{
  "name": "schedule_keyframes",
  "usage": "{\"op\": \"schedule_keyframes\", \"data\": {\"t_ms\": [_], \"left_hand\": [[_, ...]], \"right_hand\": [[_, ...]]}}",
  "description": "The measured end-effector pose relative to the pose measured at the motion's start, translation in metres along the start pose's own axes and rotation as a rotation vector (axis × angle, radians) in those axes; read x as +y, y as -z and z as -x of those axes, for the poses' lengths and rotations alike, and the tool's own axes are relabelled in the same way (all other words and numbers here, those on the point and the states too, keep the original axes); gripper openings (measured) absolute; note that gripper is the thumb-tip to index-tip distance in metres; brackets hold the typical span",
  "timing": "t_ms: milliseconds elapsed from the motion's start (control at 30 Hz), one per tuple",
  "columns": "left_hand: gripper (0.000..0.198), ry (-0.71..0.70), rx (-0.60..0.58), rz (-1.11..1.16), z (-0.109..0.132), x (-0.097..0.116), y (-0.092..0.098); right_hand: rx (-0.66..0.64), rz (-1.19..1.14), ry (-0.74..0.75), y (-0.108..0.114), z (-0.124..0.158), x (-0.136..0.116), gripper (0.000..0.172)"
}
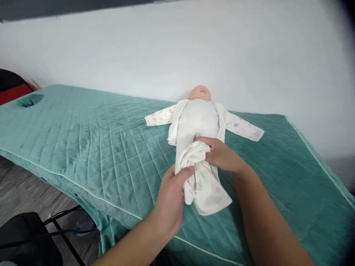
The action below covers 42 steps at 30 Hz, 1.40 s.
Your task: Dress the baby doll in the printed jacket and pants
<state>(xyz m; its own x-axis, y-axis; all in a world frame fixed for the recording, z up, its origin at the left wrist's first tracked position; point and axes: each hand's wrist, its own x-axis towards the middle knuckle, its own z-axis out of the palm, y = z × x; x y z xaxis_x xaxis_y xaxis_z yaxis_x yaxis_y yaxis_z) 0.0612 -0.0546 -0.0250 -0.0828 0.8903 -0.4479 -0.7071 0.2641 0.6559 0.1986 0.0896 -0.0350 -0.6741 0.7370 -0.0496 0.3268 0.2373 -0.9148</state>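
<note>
A baby doll (200, 114) with a white cloth body lies on its back, head toward the wall. A white printed jacket (244, 127) lies open around its torso, with the sleeves spread to both sides. White printed pants (212, 192) are bunched around the doll's lower legs. My left hand (173, 192) grips the pants and a doll's leg end, thumb on top. Higher up, at the bunched edge of the cloth, my right hand (220, 153) is closed on the pants, some of its fingers hidden by the fabric.
A green quilted cover (111, 136) with a face hole at the far left lies over the bed. The white wall (124, 55) stands behind. A black chair-like object (30, 240) is on the floor at the lower left.
</note>
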Motion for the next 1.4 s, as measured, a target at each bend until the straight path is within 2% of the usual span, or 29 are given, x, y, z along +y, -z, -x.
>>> {"op": "schedule_keyframes", "data": {"t_ms": [100, 200, 333, 467, 600, 733, 833, 1000, 1233, 1333, 1400], "left_hand": [[0.028, -0.038, 0.042, 0.020, 0.027, -0.005, -0.005], [0.039, -0.030, 0.094, 0.076, 0.044, -0.017, -0.006], [0.045, -0.029, 0.161, 0.140, 0.047, -0.045, 0.000], [0.039, -0.086, 0.221, 0.118, 0.046, -0.060, 0.020], [0.034, -0.084, 0.208, -0.023, 0.042, -0.048, 0.050], [0.039, -0.079, 0.162, -0.264, 0.028, -0.030, 0.073], [0.042, -0.073, 0.146, -0.400, 0.016, -0.025, 0.080], [0.036, -0.207, 0.101, -0.797, 0.008, -0.021, 0.084], [0.033, -0.077, -0.128, -0.549, 0.008, -0.012, 0.095], [0.032, -0.128, -0.161, -0.583, 0.000, -0.007, 0.097], [0.025, -0.210, -0.122, -0.657, -0.008, -0.003, 0.096]], "right_hand": [[-0.048, 0.084, -0.014, 0.001, 0.002, -0.002, 0.019], [-0.092, 0.159, 0.003, 0.002, 0.002, -0.003, 0.020], [-0.199, 0.241, 0.037, 0.002, 0.002, -0.003, 0.016], [-0.221, 0.360, 0.129, 0.000, 0.002, 0.001, 0.013], [-0.179, 0.489, 0.164, -0.006, 0.002, 0.007, 0.009], [-0.135, 0.613, 0.167, -0.012, 0.004, 0.010, 0.008], [-0.130, 0.678, 0.172, -0.015, 0.005, 0.007, 0.008], [-0.139, 0.710, 0.171, -0.017, 0.006, 0.000, 0.010], [-0.131, 0.587, 0.167, -0.016, 0.007, -0.001, 0.007], [-0.128, 0.548, 0.180, -0.016, 0.008, -0.003, 0.010], [-0.114, 0.540, 0.185, -0.016, 0.008, -0.003, 0.012]]}}
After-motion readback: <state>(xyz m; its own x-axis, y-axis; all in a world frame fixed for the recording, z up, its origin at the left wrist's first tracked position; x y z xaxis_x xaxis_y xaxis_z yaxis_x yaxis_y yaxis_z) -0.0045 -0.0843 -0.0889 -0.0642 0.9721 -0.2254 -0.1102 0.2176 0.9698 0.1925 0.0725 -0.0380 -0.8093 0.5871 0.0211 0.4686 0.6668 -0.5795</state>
